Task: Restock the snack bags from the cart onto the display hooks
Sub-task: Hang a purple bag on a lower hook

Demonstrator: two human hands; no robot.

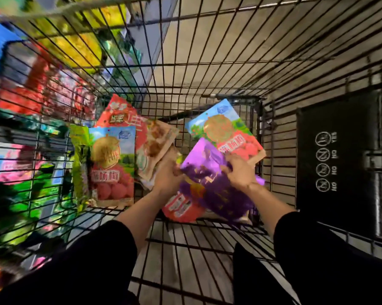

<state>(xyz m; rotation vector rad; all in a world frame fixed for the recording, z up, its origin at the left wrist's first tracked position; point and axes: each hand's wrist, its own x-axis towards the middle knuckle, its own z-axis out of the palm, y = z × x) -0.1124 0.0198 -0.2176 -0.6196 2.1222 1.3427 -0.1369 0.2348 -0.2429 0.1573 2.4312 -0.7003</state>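
The head camera looks down into a black wire cart [207,62] where several flat snack bags lie. The left hand [168,177] has its fingers curled around a tan bag [157,139] printed with brown pieces, and the right hand [238,170] pinches the upper edge of a glossy purple bag [212,183] that is tilted and motion-blurred. Beneath the purple bag's lower corner a red bag [181,208] shows. A blue-topped bag with red fruit and a gold round emblem [113,164] stands just left of the left hand, with a green bag [80,155] touching its left side and a red bag with white lettering [122,115] behind it. A second blue-and-red bag [225,130] lies tilted behind the right hand.

The bags crowd the far end of the basket; the near end, under the black sleeves, shows bare wire floor. The cart's walls rise steeply on all sides. Through the left wall, colourful packages [31,95] appear, blurred.

The bag lettering is too smeared to read. A black panel [337,161] on the right wall carries round icons labelled "NO", "NO", "NO", "YES".
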